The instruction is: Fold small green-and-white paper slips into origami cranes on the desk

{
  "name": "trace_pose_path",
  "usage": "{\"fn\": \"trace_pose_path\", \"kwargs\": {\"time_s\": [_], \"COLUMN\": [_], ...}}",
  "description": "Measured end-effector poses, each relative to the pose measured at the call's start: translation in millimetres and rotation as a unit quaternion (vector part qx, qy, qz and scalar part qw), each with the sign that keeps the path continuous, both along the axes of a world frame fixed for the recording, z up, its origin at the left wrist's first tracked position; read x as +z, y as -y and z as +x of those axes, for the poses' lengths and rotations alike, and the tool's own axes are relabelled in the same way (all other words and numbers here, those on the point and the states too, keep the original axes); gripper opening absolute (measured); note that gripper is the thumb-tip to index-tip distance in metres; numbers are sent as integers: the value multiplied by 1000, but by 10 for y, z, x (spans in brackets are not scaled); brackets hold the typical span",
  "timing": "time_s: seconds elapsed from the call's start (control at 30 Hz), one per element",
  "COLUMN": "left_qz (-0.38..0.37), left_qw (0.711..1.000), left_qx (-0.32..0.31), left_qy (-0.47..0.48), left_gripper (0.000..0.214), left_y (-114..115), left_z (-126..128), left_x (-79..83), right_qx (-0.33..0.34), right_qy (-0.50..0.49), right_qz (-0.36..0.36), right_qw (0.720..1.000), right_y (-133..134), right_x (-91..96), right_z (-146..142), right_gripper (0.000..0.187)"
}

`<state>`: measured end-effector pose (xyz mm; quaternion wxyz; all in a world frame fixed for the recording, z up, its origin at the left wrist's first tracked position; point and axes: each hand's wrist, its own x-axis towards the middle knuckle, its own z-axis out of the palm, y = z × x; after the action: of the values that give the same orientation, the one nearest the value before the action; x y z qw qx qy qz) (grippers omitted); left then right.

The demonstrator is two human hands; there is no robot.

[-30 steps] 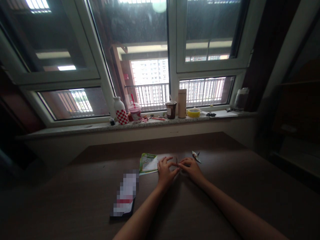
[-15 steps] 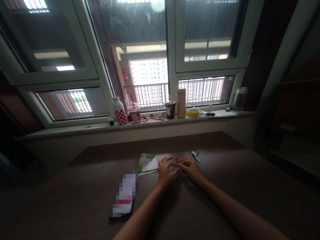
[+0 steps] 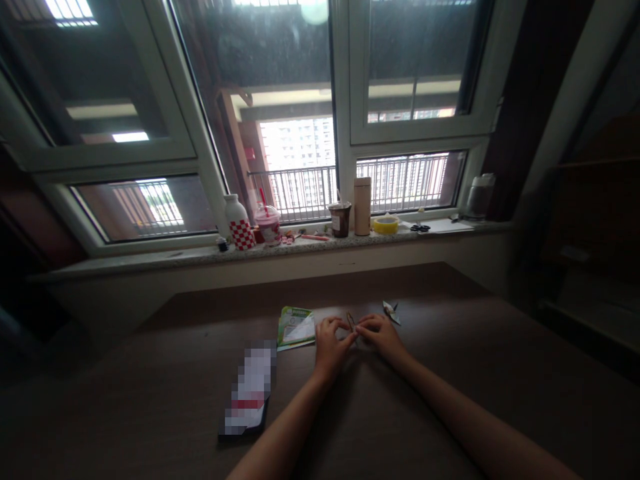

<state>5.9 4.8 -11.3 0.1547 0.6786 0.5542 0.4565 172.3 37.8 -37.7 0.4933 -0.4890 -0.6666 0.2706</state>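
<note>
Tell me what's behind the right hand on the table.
Just beyond the right hand, a small, pale, pointed object lies on the brown table. The patch of tabletop directly behind the fingers is covered, so anything there cannot be seen.

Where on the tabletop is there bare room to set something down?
The tabletop is bare right of the small folded item, and left of the phone-like object. Crowded: the middle, where the left hand and right hand hold a thin brownish piece, the green packet close beside the left hand.
</note>
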Motion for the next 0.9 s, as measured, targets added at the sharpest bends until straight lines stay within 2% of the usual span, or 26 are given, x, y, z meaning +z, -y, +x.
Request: {"fn": "trace_pose_path", "kwargs": {"time_s": [0.27, 0.9], "left_qz": [5, -20], "left_qw": [1000, 999], "left_qx": [-26, -34], "left_qy": [-10, 13], "left_gripper": [2, 8], "left_y": [-4, -19], "left_z": [9, 14], "left_x": [10, -12], "right_qx": [1, -7], "right_qy": [7, 2], "right_qz": [3, -7], "right_qw": [1000, 1000], "right_y": [-9, 31], "right_x": [-18, 19], "right_z": [6, -9], "right_gripper": [21, 14]}}
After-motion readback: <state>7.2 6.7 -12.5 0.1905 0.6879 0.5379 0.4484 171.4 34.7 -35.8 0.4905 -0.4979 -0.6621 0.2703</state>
